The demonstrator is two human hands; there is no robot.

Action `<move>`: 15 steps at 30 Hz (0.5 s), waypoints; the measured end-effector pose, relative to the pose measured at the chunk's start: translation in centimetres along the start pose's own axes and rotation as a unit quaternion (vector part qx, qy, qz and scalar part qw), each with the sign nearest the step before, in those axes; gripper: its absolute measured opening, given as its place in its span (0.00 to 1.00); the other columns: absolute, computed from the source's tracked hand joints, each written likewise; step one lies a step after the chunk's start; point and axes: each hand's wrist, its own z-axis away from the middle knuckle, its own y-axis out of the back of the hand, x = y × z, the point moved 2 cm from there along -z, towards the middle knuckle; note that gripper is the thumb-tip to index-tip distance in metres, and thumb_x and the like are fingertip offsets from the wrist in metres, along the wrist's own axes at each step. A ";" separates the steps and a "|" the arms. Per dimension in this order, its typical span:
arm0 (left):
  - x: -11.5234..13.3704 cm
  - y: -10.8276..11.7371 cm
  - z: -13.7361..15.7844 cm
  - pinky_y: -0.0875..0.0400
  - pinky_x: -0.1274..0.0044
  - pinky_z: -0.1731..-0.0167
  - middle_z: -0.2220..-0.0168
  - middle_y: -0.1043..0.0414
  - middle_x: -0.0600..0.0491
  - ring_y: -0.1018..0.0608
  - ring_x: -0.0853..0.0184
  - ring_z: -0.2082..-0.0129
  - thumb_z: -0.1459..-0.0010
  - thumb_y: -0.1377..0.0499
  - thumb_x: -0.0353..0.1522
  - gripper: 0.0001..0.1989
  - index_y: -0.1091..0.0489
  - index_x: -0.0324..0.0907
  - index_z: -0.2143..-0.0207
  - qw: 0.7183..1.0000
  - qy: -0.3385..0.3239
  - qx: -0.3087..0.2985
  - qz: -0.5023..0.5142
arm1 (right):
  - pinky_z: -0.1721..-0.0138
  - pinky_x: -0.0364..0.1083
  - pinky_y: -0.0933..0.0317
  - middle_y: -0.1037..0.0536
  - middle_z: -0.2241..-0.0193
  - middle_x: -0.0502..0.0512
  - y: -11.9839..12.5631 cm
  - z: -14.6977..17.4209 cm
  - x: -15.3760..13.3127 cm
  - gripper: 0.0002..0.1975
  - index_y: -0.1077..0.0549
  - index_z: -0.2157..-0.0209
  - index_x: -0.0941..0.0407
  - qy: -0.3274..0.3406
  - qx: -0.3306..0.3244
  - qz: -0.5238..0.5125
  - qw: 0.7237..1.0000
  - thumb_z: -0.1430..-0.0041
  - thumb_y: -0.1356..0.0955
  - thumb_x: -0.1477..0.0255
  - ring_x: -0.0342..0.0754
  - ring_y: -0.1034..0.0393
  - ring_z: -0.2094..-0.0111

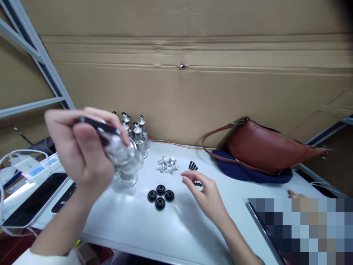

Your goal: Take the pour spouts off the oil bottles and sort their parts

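A clear glass bottle (124, 158) with a metal pourer top sits in the left centre of the frame, lifted and tipped on its side in the person's left hand (82, 151), whose fingers wrap round its neck and shoulder in a firm grip; the base points down toward the white table (154, 224). The tilt appears to bring the black-tipped spout (96, 125) up under the thumb, where it can be worked. The right hand (205, 193), lower centre, hovers loosely curled with thumb and forefinger nearly pinched over a scatter of small black plugs (194, 173); whether it actually holds one cannot be told from here.

Between the hands, four black round caps (160, 195) lie bunched together, and just beyond them a cluster of silver metal fittings (167, 164), each kind apparently kept in its own pile within easy reach. Behind the raised bottle, several finished bottles (136, 134) stand upright against a cardboard wall (193, 73).

To the right, a brown leather handbag (264, 147) rests on dark blue cloth (248, 173). At the far left, a power strip (35, 169) and a dark tablet (33, 200) lie beside the table edge.
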 end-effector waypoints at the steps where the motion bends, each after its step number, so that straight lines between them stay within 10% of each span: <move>1: 0.7 -0.5 1.0 0.29 0.78 0.81 0.73 0.30 0.59 0.27 0.72 0.80 0.40 0.43 0.40 0.11 0.39 0.43 0.64 0.999 -0.023 -0.039 0.008 | 0.68 0.43 0.36 0.23 0.72 0.53 0.4 0.5 -0.6 0.09 0.26 0.67 0.55 0.005 0.015 -0.006 1.000 0.40 0.36 0.68 0.46 0.29 0.70; 8: 3.8 -1.5 6.4 0.26 0.71 0.80 0.71 0.29 0.52 0.25 0.66 0.76 0.37 0.47 0.35 0.09 0.29 0.45 0.59 0.977 0.096 -0.182 0.054 | 0.69 0.42 0.35 0.25 0.73 0.52 2.4 4.1 -4.3 0.05 0.27 0.65 0.52 0.078 0.094 -0.035 0.992 0.39 0.35 0.73 0.46 0.29 0.71; 15: 1.6 -3.7 12.7 0.30 0.76 0.74 0.68 0.33 0.52 0.26 0.67 0.69 0.34 0.55 0.36 0.10 0.39 0.53 0.53 0.947 0.189 -0.245 0.088 | 0.61 0.49 0.33 0.26 0.62 0.57 1.7 6.8 -4.8 0.10 0.30 0.54 0.48 0.096 0.106 -0.070 0.987 0.37 0.37 0.65 0.52 0.30 0.60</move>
